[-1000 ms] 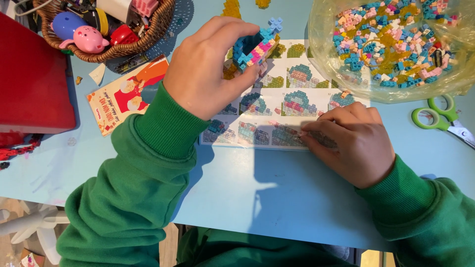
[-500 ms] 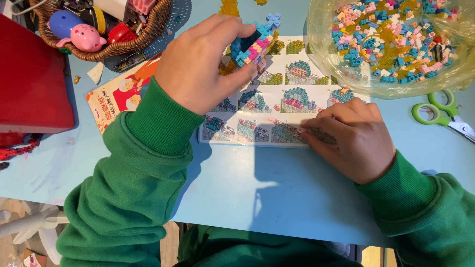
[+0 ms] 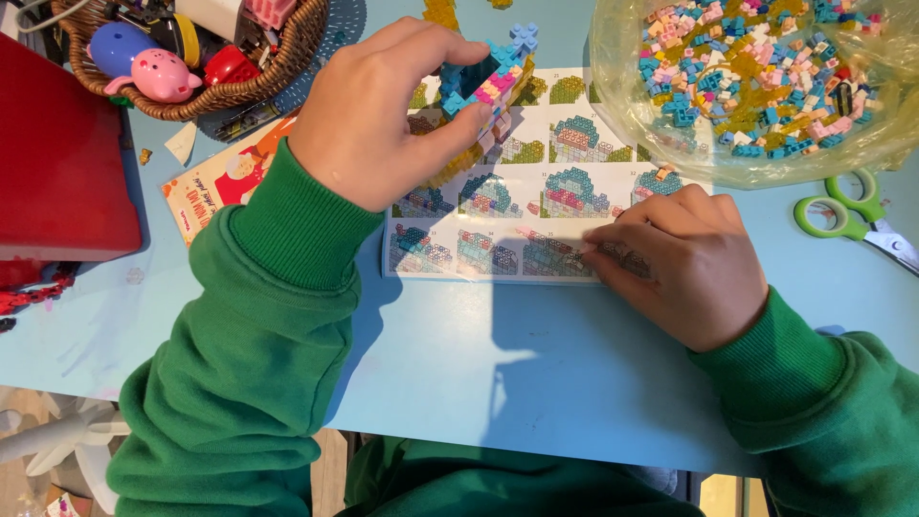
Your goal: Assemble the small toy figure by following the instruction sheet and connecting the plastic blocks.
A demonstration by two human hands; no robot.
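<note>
On the pale blue table (image 3: 536, 383), the left hand (image 3: 383, 115) grips a half-built brick model (image 3: 483, 86); the right hand (image 3: 684, 263), fingers curled, presses the instruction sheet (image 3: 536, 191). Many bricks remain bagged (image 3: 747, 77).

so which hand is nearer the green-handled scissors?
Right. The right hand rests on the instruction sheet, just left of the green-handled scissors. The left hand holds the brick model far across the sheet.
</note>
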